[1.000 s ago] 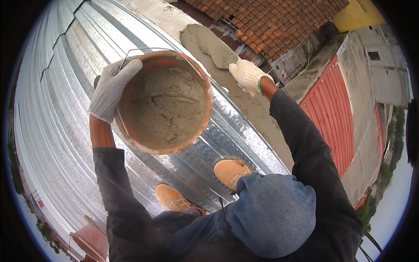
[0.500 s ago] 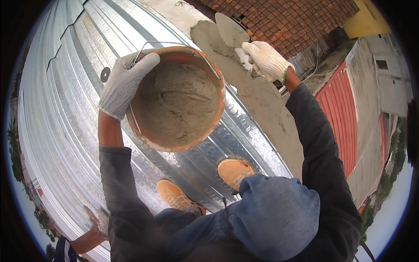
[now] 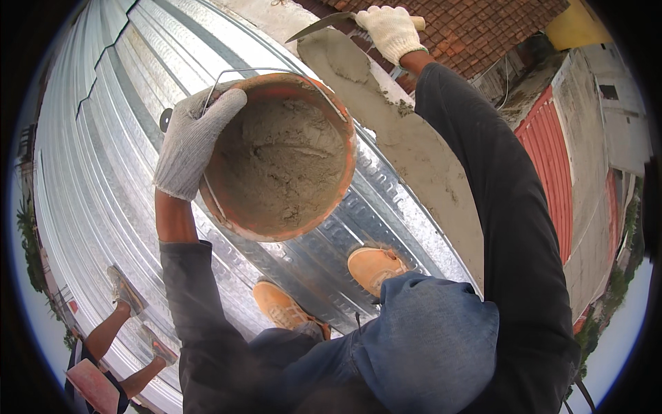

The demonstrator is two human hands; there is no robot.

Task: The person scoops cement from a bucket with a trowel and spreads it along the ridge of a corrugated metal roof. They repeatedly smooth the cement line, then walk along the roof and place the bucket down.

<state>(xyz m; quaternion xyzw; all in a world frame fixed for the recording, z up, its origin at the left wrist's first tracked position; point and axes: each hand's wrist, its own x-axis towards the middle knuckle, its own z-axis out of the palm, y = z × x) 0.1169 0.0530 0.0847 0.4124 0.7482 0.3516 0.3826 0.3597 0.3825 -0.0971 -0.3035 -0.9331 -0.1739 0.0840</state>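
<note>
My left hand [image 3: 196, 141], in a pale knitted glove, grips the left rim of an orange bucket [image 3: 350, 162], thumb over the edge. Wet grey mortar [image 3: 283, 165] fills much of the bucket, and its thin wire handle [image 3: 276, 69] rests around the rim. Up at the far right, my gloved right hand [image 3: 389, 31] is closed round the wooden handle of a trowel [image 3: 321, 25]. The trowel's blade is tilted and points left, over the far end of the mortar band [image 3: 420, 152] on the wall top; whether it touches cannot be made out.
Under my shoes [image 3: 372, 269] lies ribbed metal roofing [image 3: 117, 200]. Beyond the wall are a tiled roof [image 3: 469, 34] and a red corrugated sheet [image 3: 548, 172], lower down. Another person's legs [image 3: 110, 331] stand at the lower left, near a reddish flat object [image 3: 93, 388].
My right hand has moved farther away and left with the trowel, whose blade has turned edge-on. The bucket stays nearly in place. More of the other person's legs shows at the lower left.
</note>
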